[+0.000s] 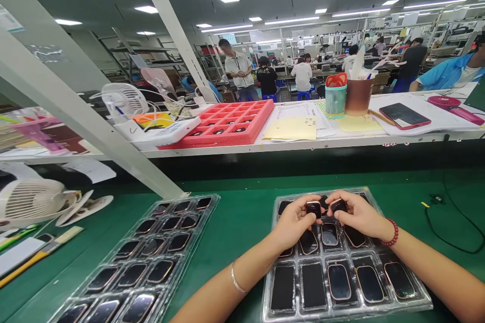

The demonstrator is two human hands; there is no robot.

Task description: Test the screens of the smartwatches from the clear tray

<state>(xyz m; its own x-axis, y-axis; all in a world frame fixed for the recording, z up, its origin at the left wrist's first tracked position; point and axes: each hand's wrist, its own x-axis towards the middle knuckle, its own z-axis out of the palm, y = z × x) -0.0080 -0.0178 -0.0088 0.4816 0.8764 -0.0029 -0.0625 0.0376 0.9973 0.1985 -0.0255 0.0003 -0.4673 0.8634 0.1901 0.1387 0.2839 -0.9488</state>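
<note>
My left hand [297, 222] pinches a smartwatch case [313, 208] with a dark screen and a gold-toned rim. Close beside it, my right hand [358, 214] holds a second dark watch case [338, 205] between thumb and fingers. Both hands are above the far part of a clear plastic tray [297, 311], whose pockets hold several more watch cases, such as the gold-rimmed one [339, 282] in the front row. Two front-left pockets show flat black bottoms. My hands partly cover the back rows.
Left of my arms lies another clear tray [178, 262] full of watch cases. A white fan [34, 199] stands far left. A black cable [435, 227] curls at right. The shelf ahead bears a red foam tray [242, 131], cups [335, 98] and a phone [405, 115]. People work beyond.
</note>
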